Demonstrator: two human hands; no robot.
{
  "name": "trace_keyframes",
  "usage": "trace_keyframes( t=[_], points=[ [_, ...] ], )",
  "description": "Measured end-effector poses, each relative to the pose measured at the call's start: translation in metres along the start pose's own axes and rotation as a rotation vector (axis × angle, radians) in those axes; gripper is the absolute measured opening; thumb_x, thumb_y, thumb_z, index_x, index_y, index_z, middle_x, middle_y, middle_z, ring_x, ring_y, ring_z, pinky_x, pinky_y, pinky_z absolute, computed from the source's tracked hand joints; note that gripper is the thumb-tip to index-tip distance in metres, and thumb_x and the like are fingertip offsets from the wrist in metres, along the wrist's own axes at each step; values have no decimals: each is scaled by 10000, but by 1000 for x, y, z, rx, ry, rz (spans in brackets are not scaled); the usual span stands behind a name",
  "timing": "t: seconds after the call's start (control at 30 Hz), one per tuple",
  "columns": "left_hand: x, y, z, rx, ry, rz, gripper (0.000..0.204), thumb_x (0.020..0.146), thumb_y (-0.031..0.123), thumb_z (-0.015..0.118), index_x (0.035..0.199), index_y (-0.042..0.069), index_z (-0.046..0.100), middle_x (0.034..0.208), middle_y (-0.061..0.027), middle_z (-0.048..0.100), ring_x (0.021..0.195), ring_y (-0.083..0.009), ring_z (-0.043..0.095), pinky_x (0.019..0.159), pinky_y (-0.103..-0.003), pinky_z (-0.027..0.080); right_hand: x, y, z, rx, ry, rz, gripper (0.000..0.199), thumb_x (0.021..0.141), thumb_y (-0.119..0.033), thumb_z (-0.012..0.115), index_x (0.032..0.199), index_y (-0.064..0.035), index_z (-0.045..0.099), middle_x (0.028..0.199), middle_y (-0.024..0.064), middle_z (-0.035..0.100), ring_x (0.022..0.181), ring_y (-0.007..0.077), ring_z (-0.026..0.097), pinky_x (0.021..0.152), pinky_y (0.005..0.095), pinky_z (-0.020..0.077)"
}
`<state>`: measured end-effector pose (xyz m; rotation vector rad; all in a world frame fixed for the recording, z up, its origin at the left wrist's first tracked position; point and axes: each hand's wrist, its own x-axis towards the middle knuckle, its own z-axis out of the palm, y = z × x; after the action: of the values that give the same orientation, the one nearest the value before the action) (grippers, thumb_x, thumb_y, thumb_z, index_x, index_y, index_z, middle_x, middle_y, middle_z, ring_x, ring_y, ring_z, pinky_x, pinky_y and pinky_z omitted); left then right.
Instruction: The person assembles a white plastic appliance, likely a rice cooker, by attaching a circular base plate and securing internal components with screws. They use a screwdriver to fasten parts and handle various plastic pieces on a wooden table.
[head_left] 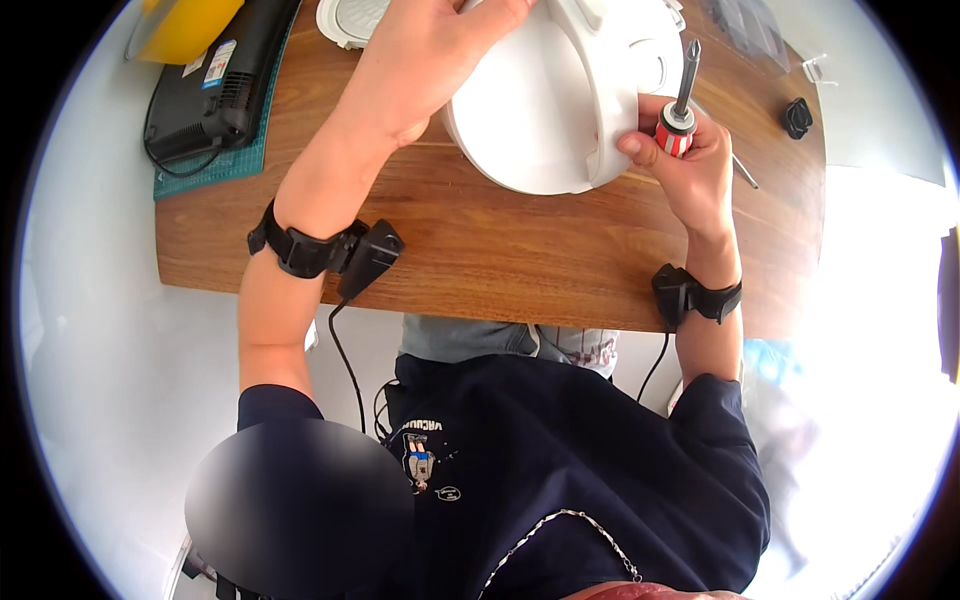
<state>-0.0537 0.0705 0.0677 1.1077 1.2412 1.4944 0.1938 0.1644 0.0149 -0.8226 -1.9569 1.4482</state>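
Head view looks down on 2 bare hands working at a white plastic appliance (545,110) that lies tilted on a wooden table (480,240). Left hand (430,60) is spread over the upper left side of the white housing, palm down and fingers curved onto it, pressing it in place. Right hand (690,160) is clenched around a stubby screwdriver (680,105) with a red and white handle, its shaft pointing up and away; the thumb and fingertips of that hand also touch the lower right rim of the housing. Each wrist carries a black strap with a small black box and a cable running off the table's near edge.

Farther out, a black device (215,85) rests on a green cutting mat (200,170) at the table's left corner, with a yellow object (185,25) beyond it. A small black part (797,117) lies near the right edge.
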Motion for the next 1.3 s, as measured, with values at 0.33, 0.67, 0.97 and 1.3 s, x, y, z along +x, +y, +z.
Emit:
trace_keyframes(
  t=[0.33, 0.67, 0.97, 1.3],
  points=[
    [10, -5, -3, -37, 20, -80, 353, 1077, 173, 529, 1373, -2, 608, 1180, -43, 685, 1032, -92, 623, 902, -261, 503, 5, -7, 8, -102, 39, 29, 412, 814, -233, 903, 1141, -23, 766, 902, 5, 742, 814, 59, 637, 761, 248, 537],
    [-4, -45, -26, -200, 175, -193, 634, 955, 282, 752, 1436, -51, 508, 1251, -176, 673, 1103, -223, 694, 910, -345, 599, 11, -7, 2, 175, 387, -50, 268, 909, -262, 817, 1067, -50, 773, 853, -21, 709, 710, 44, 606, 657, 220, 528],
    [-7, -55, -28, -459, 105, -200, 652, 983, 399, 696, 1461, 8, 487, 1343, -166, 638, 1203, -268, 664, 970, -390, 602, 10, 3, -7, 386, 297, -25, 451, 914, -311, 806, 1256, -38, 693, 841, -13, 676, 666, 45, 581, 560, 214, 472],
    [-17, -45, -31, -105, 134, 234, 846, 737, 310, 948, 1411, 6, 536, 1276, -106, 674, 1167, -209, 659, 981, -370, 576, 6, 7, -2, 267, 196, -8, 548, 900, -172, 809, 1375, -9, 590, 1006, 1, 697, 825, 63, 616, 700, 224, 515]
  ],
)
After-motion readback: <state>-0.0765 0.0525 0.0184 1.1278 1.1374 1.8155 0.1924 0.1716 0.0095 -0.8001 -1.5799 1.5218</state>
